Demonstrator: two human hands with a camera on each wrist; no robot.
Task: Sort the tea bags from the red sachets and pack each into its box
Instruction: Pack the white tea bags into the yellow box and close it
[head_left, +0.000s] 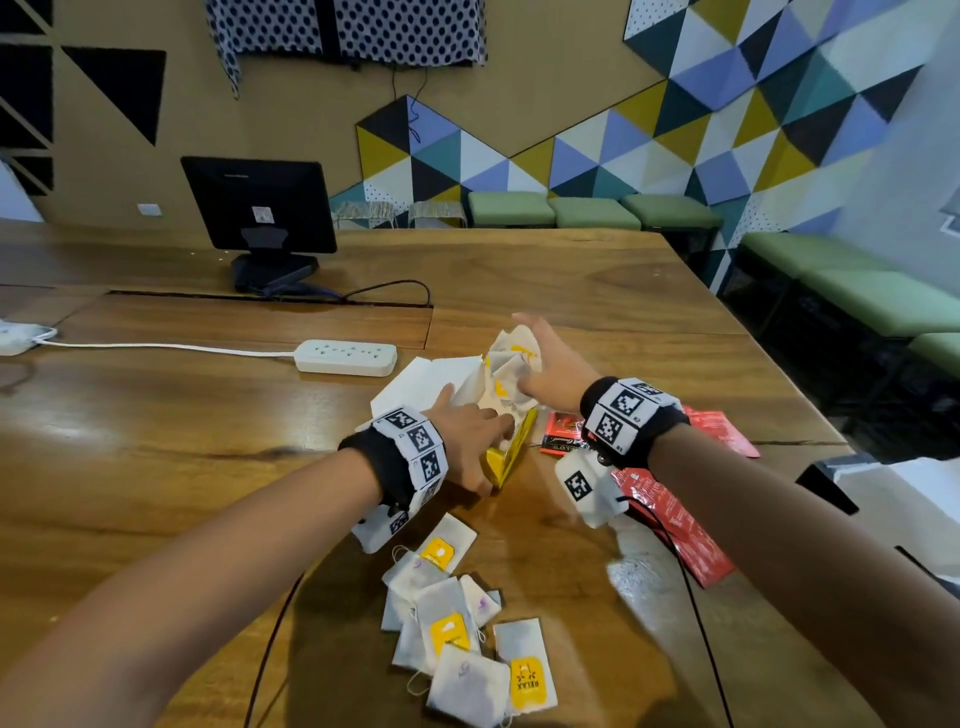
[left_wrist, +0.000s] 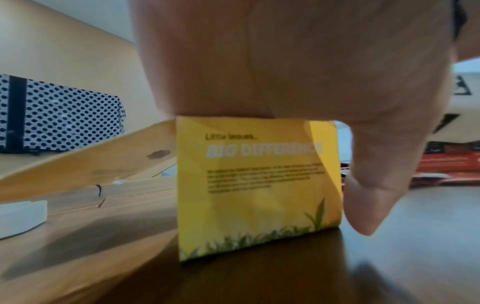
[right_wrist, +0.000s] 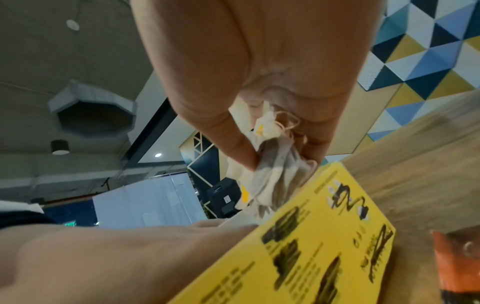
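A yellow tea box stands open on the wooden table, its pale lid flap folded back to the left. My left hand grips the box from above; in the left wrist view the palm lies on its top edge and the thumb runs down its side. My right hand pinches a crumpled bunch of tea bags right over the box opening. Several loose tea bags lie near me. Red sachets lie to the right, under my right forearm.
A white power strip with its cable lies left of the box. A black monitor stands at the back. More red sachets lie just right of the box. The table's right edge is close, with green benches beyond.
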